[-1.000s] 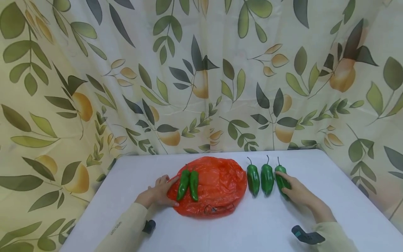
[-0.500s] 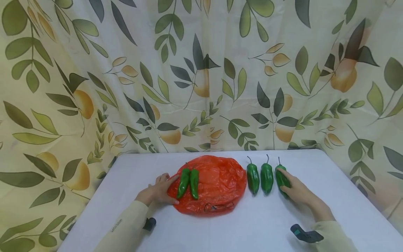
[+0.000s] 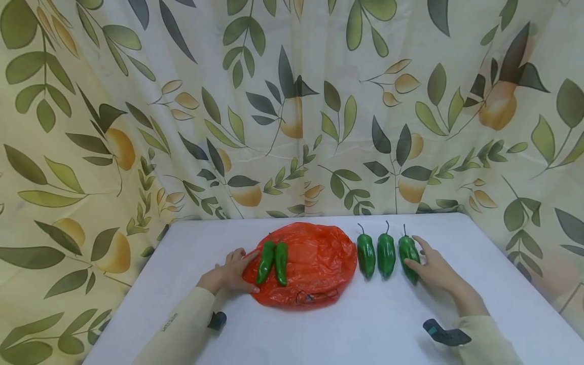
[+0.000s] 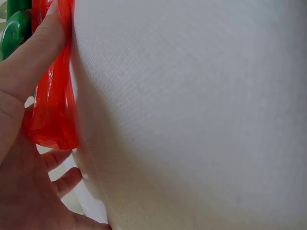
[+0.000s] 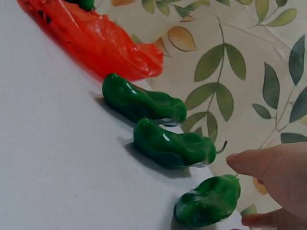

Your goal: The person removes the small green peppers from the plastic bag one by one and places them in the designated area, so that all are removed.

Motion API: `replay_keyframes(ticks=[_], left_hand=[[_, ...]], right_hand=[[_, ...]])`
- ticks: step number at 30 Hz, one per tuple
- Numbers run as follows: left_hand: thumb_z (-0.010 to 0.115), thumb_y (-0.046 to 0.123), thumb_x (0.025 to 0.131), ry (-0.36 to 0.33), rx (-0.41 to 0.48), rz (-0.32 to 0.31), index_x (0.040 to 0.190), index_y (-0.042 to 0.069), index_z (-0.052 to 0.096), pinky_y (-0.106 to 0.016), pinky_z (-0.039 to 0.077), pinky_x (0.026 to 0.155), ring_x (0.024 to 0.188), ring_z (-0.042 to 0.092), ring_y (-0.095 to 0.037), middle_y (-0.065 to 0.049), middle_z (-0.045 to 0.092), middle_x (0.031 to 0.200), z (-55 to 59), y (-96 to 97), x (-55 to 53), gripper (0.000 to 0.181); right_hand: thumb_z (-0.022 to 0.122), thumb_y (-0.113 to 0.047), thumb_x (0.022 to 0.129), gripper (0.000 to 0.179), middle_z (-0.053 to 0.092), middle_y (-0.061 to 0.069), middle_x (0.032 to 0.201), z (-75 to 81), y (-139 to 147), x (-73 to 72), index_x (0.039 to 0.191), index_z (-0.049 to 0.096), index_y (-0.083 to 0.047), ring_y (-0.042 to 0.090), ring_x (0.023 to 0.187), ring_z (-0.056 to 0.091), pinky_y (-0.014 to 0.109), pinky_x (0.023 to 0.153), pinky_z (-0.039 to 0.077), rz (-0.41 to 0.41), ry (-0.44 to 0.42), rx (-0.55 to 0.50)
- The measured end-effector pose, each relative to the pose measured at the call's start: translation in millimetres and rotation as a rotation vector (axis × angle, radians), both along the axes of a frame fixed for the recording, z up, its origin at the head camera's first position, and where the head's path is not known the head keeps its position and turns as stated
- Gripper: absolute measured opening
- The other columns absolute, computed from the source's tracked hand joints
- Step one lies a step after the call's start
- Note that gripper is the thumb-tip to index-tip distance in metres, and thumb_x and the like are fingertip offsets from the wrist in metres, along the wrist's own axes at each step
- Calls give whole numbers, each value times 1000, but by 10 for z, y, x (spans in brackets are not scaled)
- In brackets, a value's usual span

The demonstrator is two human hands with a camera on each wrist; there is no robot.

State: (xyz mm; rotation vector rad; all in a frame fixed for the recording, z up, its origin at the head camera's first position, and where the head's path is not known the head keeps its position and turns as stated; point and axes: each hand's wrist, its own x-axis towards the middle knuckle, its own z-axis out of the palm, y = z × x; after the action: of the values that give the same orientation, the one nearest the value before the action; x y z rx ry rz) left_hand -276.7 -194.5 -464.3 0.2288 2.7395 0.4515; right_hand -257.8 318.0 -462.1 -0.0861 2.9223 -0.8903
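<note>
My left hand (image 3: 231, 274) rests at the left edge of a flat, crinkled red plastic bag (image 3: 319, 263). In the left wrist view, its thumb (image 4: 36, 52) lies against the bag's edge, with the fingers spread below. Two slim green peppers (image 3: 266, 262) lie side by side on the bag's left part. To the right of the bag, three plumper green peppers stand in a row: one by the bag (image 3: 366, 255), a middle one (image 3: 386, 256), and a right one (image 3: 408, 253). My right hand (image 3: 433, 268) is beside the right pepper, fingers loosely extended and holding nothing.
A white table (image 3: 301, 334) bears everything. Behind it and at both sides hangs a curtain (image 3: 292, 101) printed with leaves and fruit. A dark wrist device (image 3: 446, 334) sits by the right sleeve, another dark one (image 3: 217, 321) by the left.
My right hand has loosened from the right pepper: its fingers have lifted off and moved slightly to the right. The left hand stays at the bag's edge.
</note>
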Motion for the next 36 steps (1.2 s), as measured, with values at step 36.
replay_keyframes(ticks=[36], left_hand=[[89,42,73,-11,6,36,158,32,34,-79,30,110,147,27,-39,-15,27,161,12,5,0,102]], right_hand=[[62,-16,100,54,45,28,151,326,-1256,101,149,44,-3,49,138,42,71,106,42,152,284,-227]])
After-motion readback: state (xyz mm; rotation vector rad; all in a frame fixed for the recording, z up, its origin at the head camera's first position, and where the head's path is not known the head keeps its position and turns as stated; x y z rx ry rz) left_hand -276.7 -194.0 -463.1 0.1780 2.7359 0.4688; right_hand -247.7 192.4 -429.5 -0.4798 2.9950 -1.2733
